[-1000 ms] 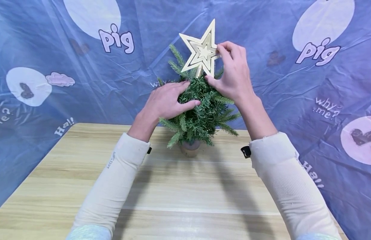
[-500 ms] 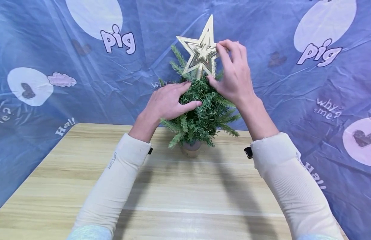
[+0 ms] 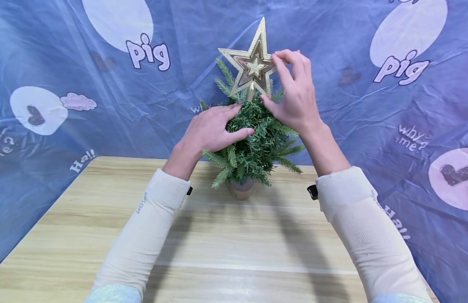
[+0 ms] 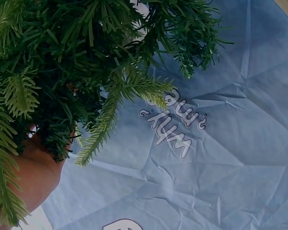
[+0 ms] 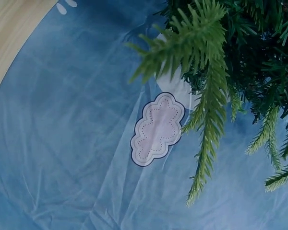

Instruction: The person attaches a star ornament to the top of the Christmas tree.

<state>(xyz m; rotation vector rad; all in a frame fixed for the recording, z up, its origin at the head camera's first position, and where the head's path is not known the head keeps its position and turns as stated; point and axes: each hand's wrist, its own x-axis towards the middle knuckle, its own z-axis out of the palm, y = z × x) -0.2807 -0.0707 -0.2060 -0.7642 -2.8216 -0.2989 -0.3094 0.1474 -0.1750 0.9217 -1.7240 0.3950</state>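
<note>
A small green artificial tree [image 3: 256,143] stands in a brown pot [image 3: 240,188] at the far edge of the wooden table [image 3: 234,248]. On its tip sits a gold glitter star [image 3: 252,67]. My left hand [image 3: 243,118] holds the upper foliage from the left, thumb in front and fingers over the top. My right hand [image 3: 271,80] pinches the star, fingertips on its right point and thumb near its stem. In the left wrist view my palm [image 4: 33,177] lies behind the tree's branches [image 4: 62,57]. The right wrist view shows only the tree's branches [image 5: 230,48].
A blue printed cloth [image 3: 105,105] with white shapes and words hangs close behind the tree and drapes past both sides of the table. Both forearms wear cream sleeves [image 3: 143,227].
The star has turned on its stem under my right fingers, from its pale face to its gold glitter face. My left hand has stayed on the foliage.
</note>
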